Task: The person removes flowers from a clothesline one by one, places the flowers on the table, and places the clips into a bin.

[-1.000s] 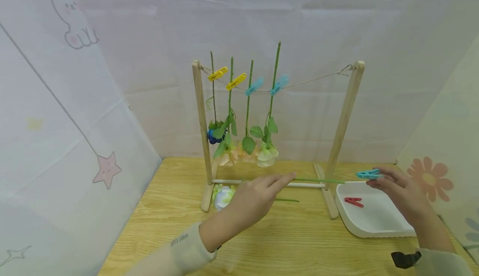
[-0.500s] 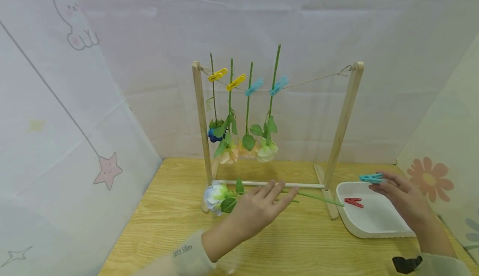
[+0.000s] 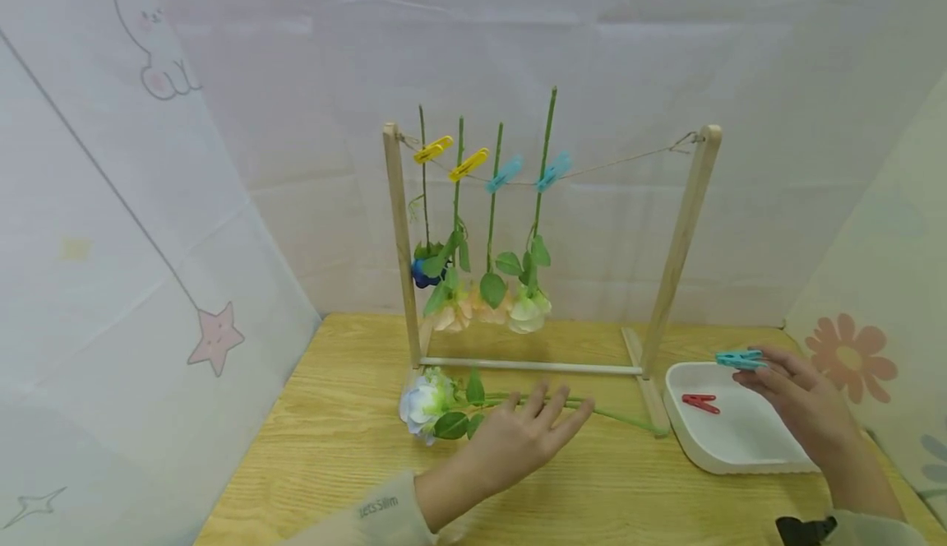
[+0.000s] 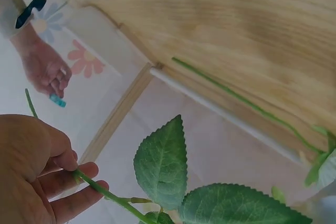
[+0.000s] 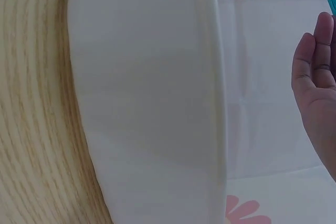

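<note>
My left hand [image 3: 510, 446] pinches the green stem [image 4: 118, 199] of a pale blue-white artificial flower [image 3: 423, 406], held low over the table with its bloom to the left. Behind it a second flower's stem [image 4: 236, 97] lies on the wood; its bloom is mostly hidden in the head view. Between the right hand's [image 3: 802, 402] thumb and fingers is a teal clothespin [image 3: 740, 359], above the white tray [image 3: 755, 454]. Inside the tray lies a red clothespin [image 3: 699, 403]. Upside down on a string hang several flowers, such as a blue one [image 3: 427, 271], clipped by yellow clothespins [image 3: 469, 164] and blue clothespins [image 3: 553, 171].
A wooden frame [image 3: 681, 250] carries the string [image 3: 621, 164] between its two posts. Low across it runs a white rod [image 3: 533, 366]. The wooden table [image 3: 311, 447] is enclosed by printed cloth walls [image 3: 621, 61].
My left hand has brought the pale flower forward, away from the rod, and its stem end has dropped toward the frame's right foot. The right hand with the teal clothespin has shifted slightly right and down.
</note>
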The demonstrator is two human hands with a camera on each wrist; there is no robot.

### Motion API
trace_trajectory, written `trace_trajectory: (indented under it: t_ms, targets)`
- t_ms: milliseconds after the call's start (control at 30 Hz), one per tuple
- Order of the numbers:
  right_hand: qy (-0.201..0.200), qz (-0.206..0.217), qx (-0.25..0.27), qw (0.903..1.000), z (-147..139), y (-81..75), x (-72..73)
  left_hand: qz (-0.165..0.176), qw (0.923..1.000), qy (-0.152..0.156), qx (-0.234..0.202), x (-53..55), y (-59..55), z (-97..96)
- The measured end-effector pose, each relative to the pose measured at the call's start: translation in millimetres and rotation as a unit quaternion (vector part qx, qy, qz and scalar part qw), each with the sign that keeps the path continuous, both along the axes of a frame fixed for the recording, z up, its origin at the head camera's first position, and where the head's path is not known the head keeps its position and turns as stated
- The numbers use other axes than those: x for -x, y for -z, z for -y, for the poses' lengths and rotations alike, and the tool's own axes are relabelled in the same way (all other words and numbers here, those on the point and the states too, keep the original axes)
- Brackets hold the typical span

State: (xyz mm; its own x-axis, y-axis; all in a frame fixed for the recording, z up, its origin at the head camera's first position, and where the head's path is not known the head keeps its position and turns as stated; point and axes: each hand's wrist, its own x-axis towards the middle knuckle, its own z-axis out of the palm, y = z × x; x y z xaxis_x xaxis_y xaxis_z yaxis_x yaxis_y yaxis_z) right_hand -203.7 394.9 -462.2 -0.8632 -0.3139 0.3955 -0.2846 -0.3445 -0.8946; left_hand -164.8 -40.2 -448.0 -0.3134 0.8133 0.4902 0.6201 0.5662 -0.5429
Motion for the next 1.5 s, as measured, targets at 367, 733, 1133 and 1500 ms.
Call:
trace_trajectory:
  t_ms: [367, 733, 1133, 1500]
  targets:
    - [-0.002, -0.023, -0.004, 0.9997, -0.4, 6.1, 3.1, 0.033, 0.9961, -0.023, 0.079, 6.1, 27.5, -4.0]
    - [-0.011, -0.032, 0.008, 0.9994, -0.9, 15.1, 2.8, 0.023, 0.9895, -0.047, 0.135, 19.8, 58.3, 1.5]
    - [-0.031, -0.029, 0.047, 0.998, 1.0, 23.6, 7.8, -0.015, 0.9808, -0.08, 0.177, 42.0, 80.0, -5.0]
    - [-0.027, -0.02, 0.062, 0.9975, 2.2, 29.5, 5.5, 0.022, 0.9751, -0.123, 0.183, 54.7, 90.3, -5.8]
